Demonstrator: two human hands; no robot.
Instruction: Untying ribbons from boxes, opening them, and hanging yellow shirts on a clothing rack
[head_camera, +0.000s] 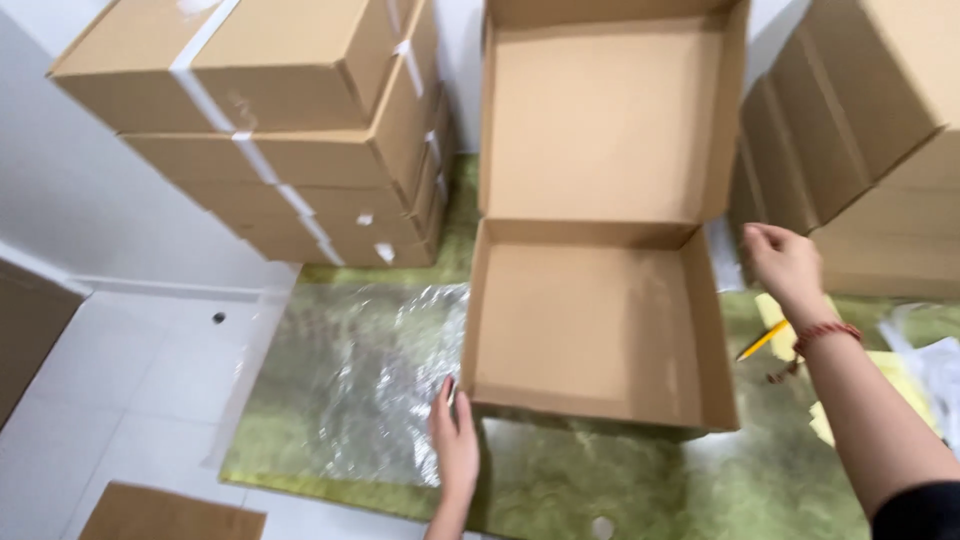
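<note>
An open, empty cardboard box (590, 320) lies on a green mat (560, 480), its lid (600, 120) standing up at the back. My left hand (455, 445) rests flat on the mat at the box's front left corner, touching its edge, fingers together. My right hand (785, 265) hovers at the box's right rear corner, fingers loosely curled, holding nothing; a red bracelet (826, 333) circles the wrist.
Stacks of taped cardboard boxes (300, 130) stand at the back left, with more boxes (860, 130) at the right. Clear plastic wrap (380, 370) lies on the mat. A yellow pencil (760, 342) and yellow papers (780, 320) lie right of the box. White tiled floor (130, 380) lies left.
</note>
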